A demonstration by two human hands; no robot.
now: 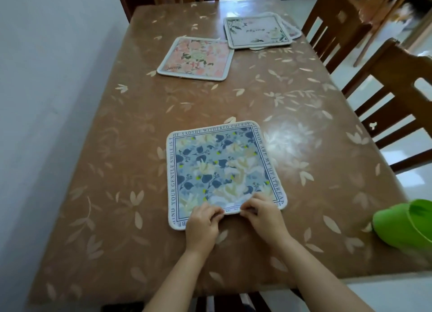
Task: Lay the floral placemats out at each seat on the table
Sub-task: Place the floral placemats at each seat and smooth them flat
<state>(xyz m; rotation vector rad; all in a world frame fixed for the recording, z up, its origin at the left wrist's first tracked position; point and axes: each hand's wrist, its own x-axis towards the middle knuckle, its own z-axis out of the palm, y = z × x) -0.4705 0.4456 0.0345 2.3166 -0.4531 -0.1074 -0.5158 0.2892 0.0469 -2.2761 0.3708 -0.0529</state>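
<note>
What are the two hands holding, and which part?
The left hand and right hand both pinch the blue placemat at its near edge.

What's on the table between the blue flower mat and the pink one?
Nothing lies between the blue placemat and the pink placemat: only bare brown tablecloth with leaf prints, as the head view shows.

Daylight glare on table (287, 129); edges warped, perhaps blurred.
</note>
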